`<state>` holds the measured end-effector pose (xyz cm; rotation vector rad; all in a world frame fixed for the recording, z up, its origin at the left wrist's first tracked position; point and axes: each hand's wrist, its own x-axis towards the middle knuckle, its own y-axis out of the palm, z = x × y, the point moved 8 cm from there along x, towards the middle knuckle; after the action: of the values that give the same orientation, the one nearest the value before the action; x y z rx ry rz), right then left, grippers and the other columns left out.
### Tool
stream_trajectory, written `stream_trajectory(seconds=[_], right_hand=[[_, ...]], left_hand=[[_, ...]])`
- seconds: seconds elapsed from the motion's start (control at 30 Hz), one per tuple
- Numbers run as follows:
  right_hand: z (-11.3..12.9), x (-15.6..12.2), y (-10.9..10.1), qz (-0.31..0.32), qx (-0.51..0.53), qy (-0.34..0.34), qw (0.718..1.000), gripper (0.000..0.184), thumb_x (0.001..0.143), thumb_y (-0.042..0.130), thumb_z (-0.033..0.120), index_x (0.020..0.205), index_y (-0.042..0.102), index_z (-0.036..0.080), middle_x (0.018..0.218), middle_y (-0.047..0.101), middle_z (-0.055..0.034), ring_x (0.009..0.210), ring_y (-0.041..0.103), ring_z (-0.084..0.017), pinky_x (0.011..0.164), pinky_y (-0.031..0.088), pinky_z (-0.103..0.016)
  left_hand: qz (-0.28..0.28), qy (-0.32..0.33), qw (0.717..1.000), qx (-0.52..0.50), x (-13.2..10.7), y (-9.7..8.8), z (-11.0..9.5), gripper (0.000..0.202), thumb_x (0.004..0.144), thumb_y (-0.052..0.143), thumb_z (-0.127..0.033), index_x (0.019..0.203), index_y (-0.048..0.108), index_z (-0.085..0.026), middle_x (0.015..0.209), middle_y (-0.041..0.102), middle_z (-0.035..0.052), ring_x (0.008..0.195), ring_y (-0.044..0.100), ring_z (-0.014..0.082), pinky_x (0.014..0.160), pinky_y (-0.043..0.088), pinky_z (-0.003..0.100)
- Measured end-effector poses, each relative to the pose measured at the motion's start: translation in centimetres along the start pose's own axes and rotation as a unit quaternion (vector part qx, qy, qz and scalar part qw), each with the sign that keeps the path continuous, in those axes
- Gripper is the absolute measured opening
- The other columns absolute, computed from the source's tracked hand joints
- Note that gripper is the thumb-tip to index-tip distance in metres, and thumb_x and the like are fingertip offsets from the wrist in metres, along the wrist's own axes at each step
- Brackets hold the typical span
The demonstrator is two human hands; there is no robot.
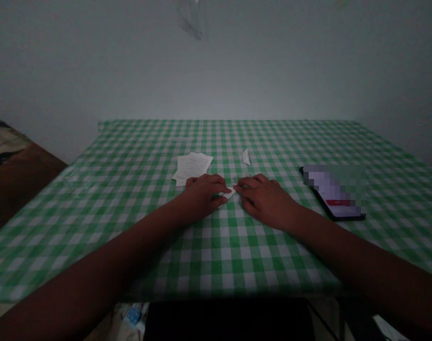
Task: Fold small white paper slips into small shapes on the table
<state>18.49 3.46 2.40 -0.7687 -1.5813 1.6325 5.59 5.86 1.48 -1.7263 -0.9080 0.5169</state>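
A small folded piece of white paper lies on the checked cloth between my hands, partly hidden under my fingers. My left hand has its thumb and index finger on the paper's left side, pinning it down. At the upper right corner of the paper, the bent fingertips of my right hand press on it. Just beyond my left hand is a loose stack of printed paper sheets, slightly fanned. Farther off stands or lies a small folded paper strip with print on it.
A green and white checked tablecloth covers the table, which reaches a pale wall. To the right of my right hand lies a phone with its screen lit. A brown surface shows at the far left.
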Motion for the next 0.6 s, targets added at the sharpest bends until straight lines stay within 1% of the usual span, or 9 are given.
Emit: stream_trajectory(seconds=[0.1,0.2,0.27,0.37,0.47,0.6], right_hand=[[0.2,0.4,-0.1,-0.017,0.003,0.022,1.000,0.035,0.099,0.044,0.040,0.126,0.062,0.026,0.127,0.062,-0.0066,0.110,0.052,-0.029,0.077,0.041,-0.040],[0.3,0.9,0.0,-0.039,-0.003,0.048,0.998,0.035,0.099,0.045,0.046,0.112,0.069,0.024,0.114,0.067,-0.0080,0.105,0.054,-0.029,0.076,0.039,-0.040],[0.3,1.1,0.0,-0.061,0.000,0.059,0.996,0.035,0.098,0.046,0.048,0.105,0.071,0.024,0.108,0.068,-0.0081,0.101,0.055,-0.028,0.075,0.037,-0.040],[0.0,1.3,-0.1,-0.090,0.021,0.066,0.993,0.033,0.097,0.050,0.049,0.100,0.072,0.025,0.104,0.069,-0.0073,0.100,0.056,-0.028,0.074,0.036,-0.039],[-0.7,1.5,0.1,-0.100,0.065,0.075,0.990,0.030,0.095,0.054,0.048,0.097,0.072,0.025,0.104,0.070,-0.0062,0.101,0.056,-0.027,0.073,0.037,-0.037],[-1.8,2.0,0.5,-0.098,0.118,0.074,0.985,0.022,0.094,0.059,0.042,0.095,0.073,0.024,0.104,0.070,-0.0043,0.099,0.056,-0.024,0.081,0.040,-0.037]], left_hand=[[0.006,-0.006,1.000,0.003,0.1,-0.1,0.1,0.026,0.092,0.058,-0.035,0.117,0.066,-0.034,0.128,0.061,0.0014,0.119,0.052,0.0252,0.097,0.034,0.047],[0.015,-0.008,1.000,0.002,0.1,0.0,0.1,0.027,0.092,0.058,-0.034,0.117,0.066,-0.034,0.128,0.061,0.0017,0.119,0.052,0.0252,0.096,0.035,0.047],[0.014,-0.004,1.000,-0.001,0.1,-0.1,0.1,0.027,0.092,0.057,-0.033,0.117,0.065,-0.034,0.127,0.061,0.0011,0.119,0.052,0.0250,0.096,0.036,0.047],[0.011,0.001,1.000,-0.002,0.1,-0.1,0.1,0.026,0.092,0.057,-0.032,0.117,0.065,-0.035,0.127,0.060,0.0010,0.119,0.052,0.0251,0.096,0.037,0.047],[0.012,0.001,1.000,0.000,0.1,-0.1,0.1,0.026,0.091,0.057,-0.032,0.116,0.065,-0.035,0.127,0.060,0.0013,0.119,0.052,0.0254,0.096,0.037,0.047],[0.016,-0.008,1.000,0.002,0.1,-0.1,0.2,0.029,0.090,0.057,-0.032,0.119,0.063,-0.037,0.129,0.059,0.0008,0.121,0.051,0.0263,0.098,0.036,0.049]])
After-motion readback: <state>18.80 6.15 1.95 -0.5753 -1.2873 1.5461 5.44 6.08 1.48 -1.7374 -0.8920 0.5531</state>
